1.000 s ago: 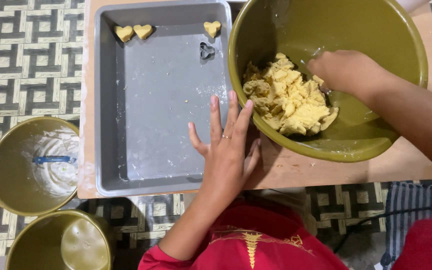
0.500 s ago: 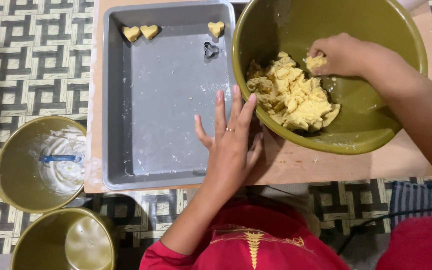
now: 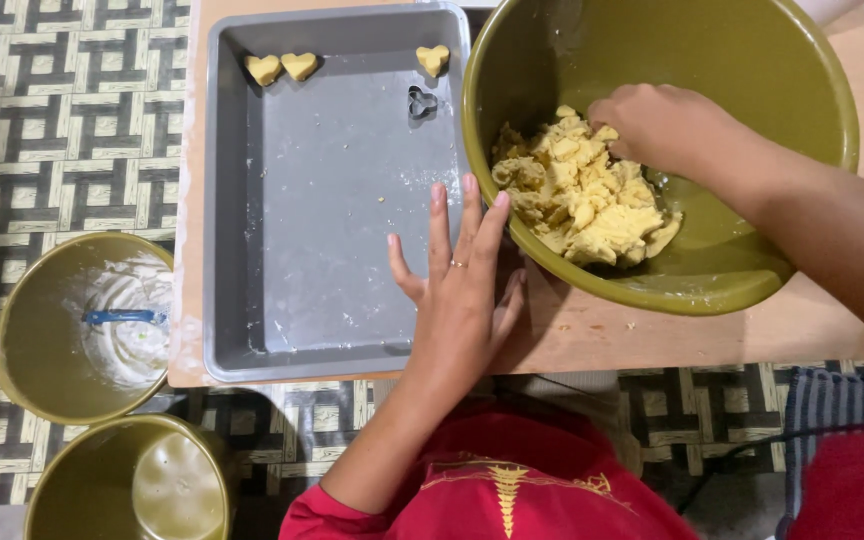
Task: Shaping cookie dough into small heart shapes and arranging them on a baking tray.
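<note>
the wooden table (image 3: pixel 592 335) carries everything the hands work with, set over a patterned tiled floor (image 3: pixel 62 130); on its right side sits the big olive-green bowl (image 3: pixel 782 120), tipped a little toward the person, its rim overlapping the corner of the grey baking tray (image 3: pixel 332 200) that lies just beside it on the left; two smaller olive bowls stand on the floor at the left, one (image 3: pixel 72 320) smeared white inside with a blue-handled tool lying in it, the other (image 3: pixel 132 480) near the bottom edge; inside the big bowl lies a crumbly heap of yellow dough (image 3: pixel 577 195); the right hand (image 3: pixel 662 125) is down in the bowl, fingers curled onto the top of the heap (whether it has pinched a piece i cannot tell); the left hand (image 3: pixel 462 290) lies flat and spread, holding nothing, fingertips up against the bowl's outer wall and the tray's rim; three heart-shaped dough pieces (image 3: pixel 299 66) sit along the tray's far edge; a small metal heart cutter (image 3: pixel 421 101) lies near the rightmost one.
</note>
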